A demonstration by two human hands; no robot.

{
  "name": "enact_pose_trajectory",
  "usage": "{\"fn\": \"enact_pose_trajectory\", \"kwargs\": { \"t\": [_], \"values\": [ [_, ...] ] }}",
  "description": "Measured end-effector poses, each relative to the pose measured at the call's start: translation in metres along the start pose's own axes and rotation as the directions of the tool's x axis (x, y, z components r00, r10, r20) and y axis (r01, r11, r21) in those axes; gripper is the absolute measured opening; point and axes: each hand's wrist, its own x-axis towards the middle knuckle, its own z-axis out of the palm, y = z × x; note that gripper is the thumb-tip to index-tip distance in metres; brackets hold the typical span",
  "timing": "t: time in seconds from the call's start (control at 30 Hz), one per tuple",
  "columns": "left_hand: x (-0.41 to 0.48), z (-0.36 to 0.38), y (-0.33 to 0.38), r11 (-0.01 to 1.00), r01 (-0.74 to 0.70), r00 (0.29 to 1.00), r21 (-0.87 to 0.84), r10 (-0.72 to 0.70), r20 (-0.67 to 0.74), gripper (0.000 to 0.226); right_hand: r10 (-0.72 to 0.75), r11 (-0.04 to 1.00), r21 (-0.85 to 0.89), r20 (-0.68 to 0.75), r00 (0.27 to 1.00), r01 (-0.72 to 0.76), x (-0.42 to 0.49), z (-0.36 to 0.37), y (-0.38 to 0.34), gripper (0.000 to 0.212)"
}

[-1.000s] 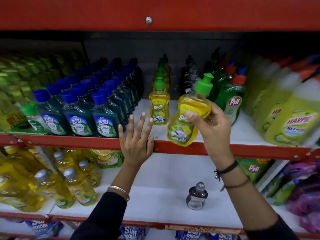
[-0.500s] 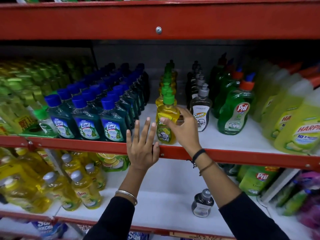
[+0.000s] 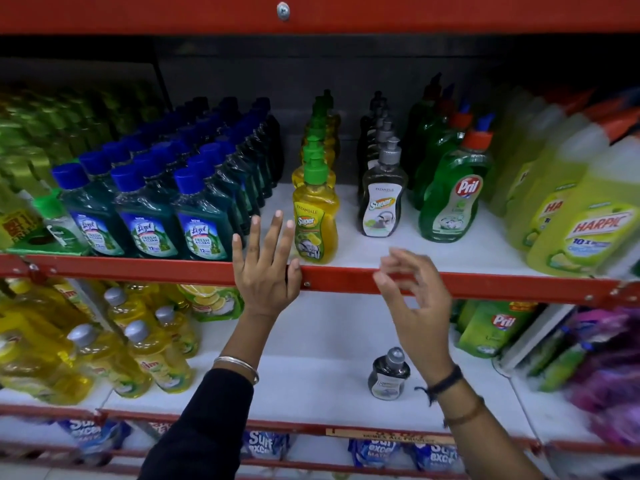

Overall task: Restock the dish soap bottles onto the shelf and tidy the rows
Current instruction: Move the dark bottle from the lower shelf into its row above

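With the yellow dish soap bottle (image 3: 315, 216) stood upright at the near end of its row on the shelf (image 3: 346, 277), the empty, loosely open right hand (image 3: 414, 296) is best sent for the next bottle while the flat, empty left hand (image 3: 265, 268) is braced on the rail.

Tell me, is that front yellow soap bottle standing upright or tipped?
Upright: the yellow soap bottle stands on its base at the shelf edge, green cap up, neither hand touching it.

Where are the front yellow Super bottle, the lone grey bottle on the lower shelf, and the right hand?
Front yellow Super bottle (image 3: 314, 225): head view, on its label.
Lone grey bottle (image 3: 388, 377): head view, on its body.
Right hand (image 3: 417, 303): head view, on the back of the hand.
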Motion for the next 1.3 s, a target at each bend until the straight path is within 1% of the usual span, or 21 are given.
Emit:
{"fn": "enact_pose_trajectory", "kwargs": {
  "t": [0.03, 0.1, 0.2, 0.27, 0.3, 0.37, 0.4, 0.43, 0.5, 0.6, 0.7, 0.8, 0.9, 1.03, 1.13, 1.23, 1.3],
  "values": [
    [-0.001, 0.001, 0.000, 1.000, -0.003, 1.000, 0.000, 0.003, -0.002, 0.054, 0.031, 0.999, -0.023, 0.018, 0.999, -0.030, -0.014, -0.010, 0.009, 0.027],
    [-0.001, 0.001, 0.000, 1.000, -0.001, 1.000, -0.006, 0.001, -0.010, 0.054, 0.127, 0.985, -0.126, 0.059, 0.990, -0.119, -0.039, -0.029, 0.037, 0.026],
    [-0.002, 0.003, 0.000, 1.000, 0.013, 1.000, -0.019, -0.014, -0.027, 0.054, 0.304, 0.925, -0.277, 0.123, 0.945, -0.261, -0.071, -0.054, 0.086, 0.037],
    [-0.002, 0.004, 0.001, 0.999, 0.018, 0.999, -0.029, -0.019, -0.037, 0.054, 0.443, 0.865, -0.340, 0.169, 0.880, -0.370, -0.090, -0.066, 0.118, 0.044],
    [-0.002, 0.004, 0.002, 0.999, 0.020, 0.999, -0.032, -0.021, -0.040, 0.054, 0.515, 0.827, -0.377, 0.206, 0.832, -0.418, -0.098, -0.071, 0.133, 0.047],
    [-0.002, 0.004, 0.002, 0.999, 0.026, 0.999, -0.035, -0.027, -0.046, 0.053, 0.622, 0.758, -0.450, 0.284, 0.730, -0.472, -0.111, -0.075, 0.155, 0.059],
    [-0.002, 0.004, 0.002, 0.999, 0.028, 0.998, -0.036, -0.030, -0.047, 0.053, 0.650, 0.740, -0.466, 0.315, 0.691, -0.484, -0.114, -0.074, 0.163, 0.062],
    [-0.002, 0.004, 0.002, 0.999, 0.029, 0.998, -0.037, -0.030, -0.047, 0.053, 0.668, 0.729, -0.470, 0.330, 0.667, -0.498, -0.116, -0.073, 0.167, 0.062],
    [-0.002, 0.005, 0.002, 0.999, 0.027, 0.998, -0.034, -0.029, -0.049, 0.054, 0.694, 0.706, -0.473, 0.312, 0.649, -0.527, -0.115, -0.069, 0.170, 0.052],
    [-0.002, 0.005, 0.001, 0.999, 0.025, 0.998, -0.025, -0.027, -0.052, 0.054, 0.691, 0.706, -0.465, 0.286, 0.664, -0.534, -0.113, -0.069, 0.172, 0.043],
    [-0.002, 0.004, 0.001, 0.999, 0.027, 0.999, -0.023, -0.028, -0.047, 0.054, 0.654, 0.739, -0.436, 0.279, 0.703, -0.515, -0.110, -0.071, 0.159, 0.044],
    [-0.002, 0.004, 0.001, 0.999, 0.027, 0.999, -0.025, -0.028, -0.041, 0.054, 0.602, 0.786, -0.372, 0.278, 0.748, -0.494, -0.099, -0.075, 0.130, 0.042],
    [-0.002, 0.003, 0.001, 0.999, 0.027, 0.999, -0.028, -0.027, -0.025, 0.054, 0.519, 0.844, -0.309, 0.270, 0.811, -0.438, -0.080, -0.077, 0.099, 0.041],
    [-0.003, 0.002, 0.002, 0.999, 0.028, 1.000, -0.031, -0.028, -0.009, 0.054, 0.386, 0.914, -0.235, 0.242, 0.890, -0.332, -0.041, -0.073, 0.049, 0.045],
    [-0.002, 0.000, 0.001, 0.999, 0.027, 1.000, -0.025, -0.027, 0.001, 0.053, 0.257, 0.962, -0.142, 0.191, 0.947, -0.232, -0.004, -0.067, 0.006, 0.039],
    [-0.002, -0.002, 0.002, 1.000, 0.030, 0.999, -0.009, -0.030, 0.015, 0.053, 0.143, 0.990, -0.012, 0.110, 0.984, -0.142, 0.031, -0.058, -0.024, 0.037],
    [-0.002, -0.002, 0.002, 0.999, 0.033, 0.999, -0.005, -0.033, 0.020, 0.053, 0.102, 0.994, 0.038, 0.061, 0.993, -0.104, 0.053, -0.050, -0.032, 0.036]
  ]
}}
